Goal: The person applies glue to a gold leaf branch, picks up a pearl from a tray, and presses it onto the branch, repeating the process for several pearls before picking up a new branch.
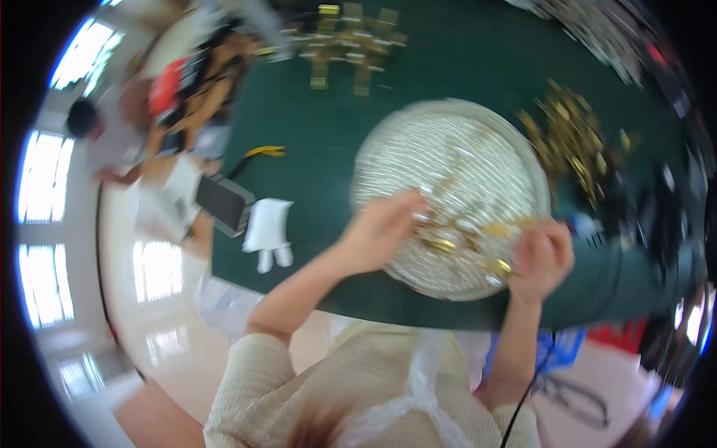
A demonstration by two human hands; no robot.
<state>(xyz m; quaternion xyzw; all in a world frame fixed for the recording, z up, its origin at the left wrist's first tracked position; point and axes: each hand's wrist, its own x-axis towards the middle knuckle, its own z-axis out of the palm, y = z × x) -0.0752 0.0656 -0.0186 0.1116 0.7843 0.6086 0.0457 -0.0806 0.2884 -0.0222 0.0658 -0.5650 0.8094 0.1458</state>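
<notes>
A round pale tray (pixel 448 134) with a shiny ridged surface lies in front of me at the table's near edge. My left hand (pixel 383 228) is over its left part, fingers curled together. What they hold is blurred. Several small gold-coloured pieces (pixel 442 245) lie next to its fingertips. At the tray's right rim, my right hand (pixel 543 257) is closed, with a gold-coloured strip (pixel 509 227) reaching from its fingers over the tray. Another shiny gold piece (pixel 499 266) shows by its thumb side. Motion blur hides the finer details.
On the green table (pixel 314 194) a heap of gold strips (pixel 571 138) lies right of the tray; more gold strips (pixel 347 45) are laid out at the back. Left are a white glove (pixel 267 230), a dark phone-like slab (pixel 225 203) and a yellow-handled tool (pixel 263 152). Another person (pixel 112 127) is far left.
</notes>
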